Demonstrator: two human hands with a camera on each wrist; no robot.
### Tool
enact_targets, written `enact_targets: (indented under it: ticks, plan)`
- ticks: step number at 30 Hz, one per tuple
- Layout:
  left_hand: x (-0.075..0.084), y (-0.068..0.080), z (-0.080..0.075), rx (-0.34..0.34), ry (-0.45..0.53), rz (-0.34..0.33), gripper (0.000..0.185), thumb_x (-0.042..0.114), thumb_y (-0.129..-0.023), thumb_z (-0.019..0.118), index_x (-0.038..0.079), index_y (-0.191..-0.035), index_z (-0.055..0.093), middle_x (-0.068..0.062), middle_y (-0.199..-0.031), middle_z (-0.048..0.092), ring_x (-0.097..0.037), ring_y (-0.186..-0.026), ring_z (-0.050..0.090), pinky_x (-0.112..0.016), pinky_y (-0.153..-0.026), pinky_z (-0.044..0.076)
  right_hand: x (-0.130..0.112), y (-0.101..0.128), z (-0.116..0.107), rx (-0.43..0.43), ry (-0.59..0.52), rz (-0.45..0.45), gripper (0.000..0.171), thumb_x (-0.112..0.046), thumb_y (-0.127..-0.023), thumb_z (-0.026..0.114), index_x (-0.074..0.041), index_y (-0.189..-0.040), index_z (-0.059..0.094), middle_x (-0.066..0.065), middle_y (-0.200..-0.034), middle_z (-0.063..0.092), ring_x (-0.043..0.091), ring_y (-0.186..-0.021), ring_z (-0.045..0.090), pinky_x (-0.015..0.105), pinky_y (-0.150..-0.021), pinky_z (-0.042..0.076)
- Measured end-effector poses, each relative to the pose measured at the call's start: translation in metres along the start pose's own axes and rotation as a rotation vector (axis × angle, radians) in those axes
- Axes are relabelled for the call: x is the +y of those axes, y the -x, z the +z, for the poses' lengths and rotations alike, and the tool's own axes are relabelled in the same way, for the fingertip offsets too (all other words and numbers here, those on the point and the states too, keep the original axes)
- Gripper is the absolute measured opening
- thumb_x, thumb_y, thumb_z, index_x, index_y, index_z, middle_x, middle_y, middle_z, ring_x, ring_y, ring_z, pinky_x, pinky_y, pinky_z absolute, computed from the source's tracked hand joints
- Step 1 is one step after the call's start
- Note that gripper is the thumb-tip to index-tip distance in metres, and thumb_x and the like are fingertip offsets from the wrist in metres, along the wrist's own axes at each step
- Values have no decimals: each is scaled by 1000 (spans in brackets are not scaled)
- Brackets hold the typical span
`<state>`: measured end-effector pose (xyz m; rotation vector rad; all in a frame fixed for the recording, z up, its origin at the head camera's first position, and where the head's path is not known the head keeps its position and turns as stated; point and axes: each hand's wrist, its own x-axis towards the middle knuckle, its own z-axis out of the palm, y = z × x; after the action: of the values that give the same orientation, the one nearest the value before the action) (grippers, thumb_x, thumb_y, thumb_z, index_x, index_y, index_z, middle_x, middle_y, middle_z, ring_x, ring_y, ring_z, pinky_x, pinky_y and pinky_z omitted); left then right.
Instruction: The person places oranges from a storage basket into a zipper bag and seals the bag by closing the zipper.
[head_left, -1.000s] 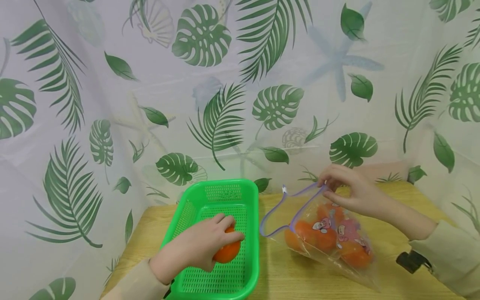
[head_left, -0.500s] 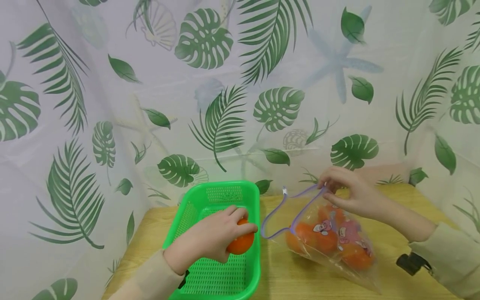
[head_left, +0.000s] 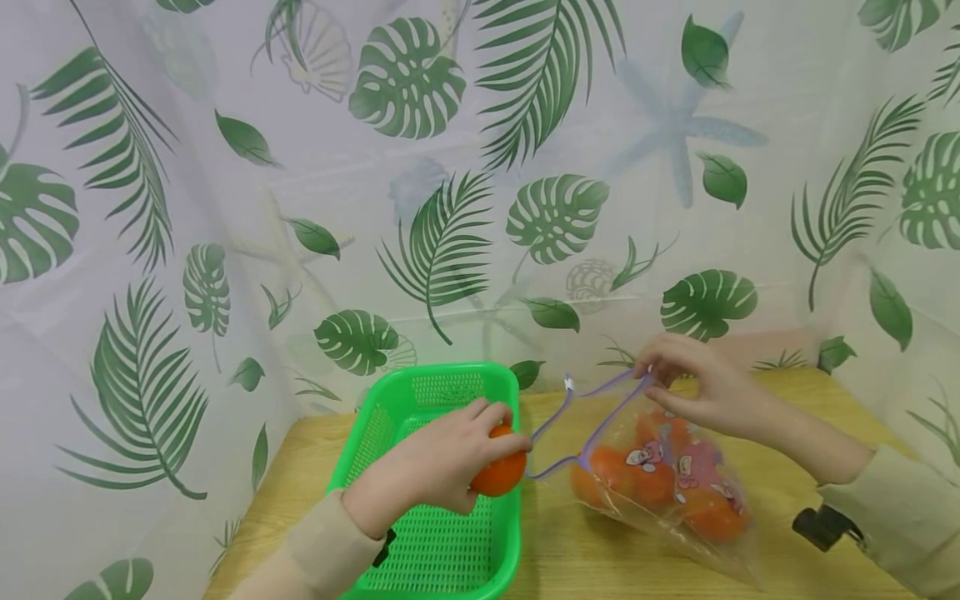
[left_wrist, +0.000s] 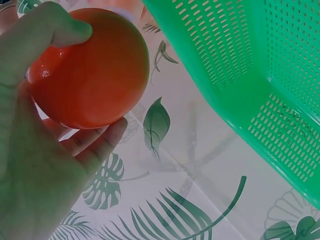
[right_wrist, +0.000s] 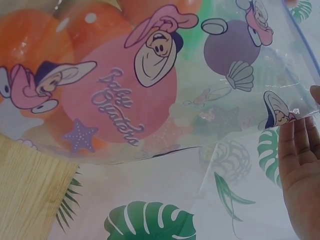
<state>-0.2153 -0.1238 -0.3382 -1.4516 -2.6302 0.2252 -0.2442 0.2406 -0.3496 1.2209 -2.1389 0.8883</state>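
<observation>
My left hand (head_left: 457, 454) grips a round orange fruit (head_left: 501, 463), its exact kind unclear, above the right rim of the green basket (head_left: 420, 558). In the left wrist view the thumb lies over the smooth orange fruit (left_wrist: 95, 70) and the fingers curl beneath it. My right hand (head_left: 690, 379) pinches the upper edge of a clear zip bag (head_left: 622, 508) with a purple seal. The bag's mouth gapes toward the left hand. Several orange fruits (head_left: 652, 479) lie inside it. In the right wrist view, fingers (right_wrist: 300, 150) hold the edge of the printed bag (right_wrist: 210, 85).
Both the basket and the bag stand on a wooden table (head_left: 810, 400). A white curtain (head_left: 480, 125) with green leaf prints encloses the back and sides. A white slider (head_left: 569, 382) sits at the corner of the bag's seal.
My left hand has carried the orange fruit up and right, from over the basket's middle to its right rim beside the bag's mouth. The right hand has stayed at the bag's edge.
</observation>
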Motion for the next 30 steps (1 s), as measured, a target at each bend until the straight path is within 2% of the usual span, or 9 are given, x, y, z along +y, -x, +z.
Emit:
enact_targets:
  ticks: [18, 25, 30]
  plan:
    - [4, -29, -15, 72, 32, 14, 81, 11, -68, 88, 30, -142, 61, -4, -141, 54, -22, -124, 56, -34, -97, 59, 0, 2, -1, -9, -14, 16, 46, 17, -74, 82, -8, -111, 69, 0, -105, 68, 0, -87, 66, 12, -80, 55]
    - [4, -42, -18, 86, 23, 21, 83, 12, -71, 89, 30, -146, 59, -3, -144, 52, -21, -128, 53, -33, -98, 58, -1, 1, 0, -22, -27, 40, 43, 15, -77, 81, -10, -110, 69, 0, -103, 68, 0, -87, 66, 13, -79, 56]
    - [4, -49, -19, 91, 26, 31, 83, 16, -72, 92, 31, -147, 57, -2, -145, 51, -21, -129, 52, -33, -99, 58, -1, 0, 1, -17, -27, 25, 45, 16, -76, 81, -11, -109, 69, -1, -103, 68, 0, -87, 65, 13, -78, 55]
